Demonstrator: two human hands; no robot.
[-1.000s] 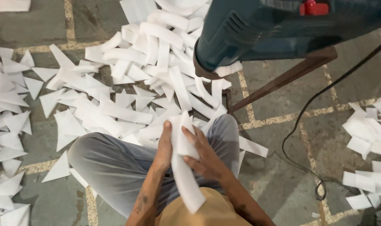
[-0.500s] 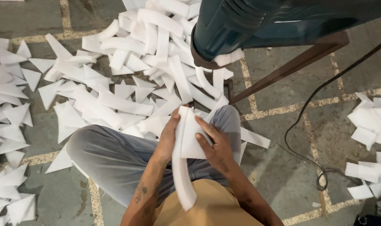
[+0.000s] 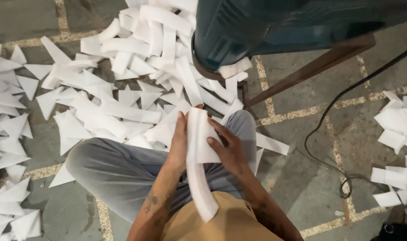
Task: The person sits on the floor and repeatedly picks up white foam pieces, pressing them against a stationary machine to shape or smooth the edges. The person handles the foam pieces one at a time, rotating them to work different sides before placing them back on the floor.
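**Grey tiled floor strewn with white offcuts**

The floor [image 3: 301,178] was grey stone tile with pale, gritty joints running in a grid. White foam offcuts [image 3: 123,80] lay heaped across the far middle, mostly strips, while triangular pieces [image 3: 7,134] spread along the left edge. A smaller scatter of squarish white pieces [image 3: 397,134] sat at the right. A dark teal machine body [image 3: 266,27] loomed at the far right, on a brown metal bar [image 3: 310,71]. A black cable [image 3: 333,147] looped across the tiles. Light was even and dim.
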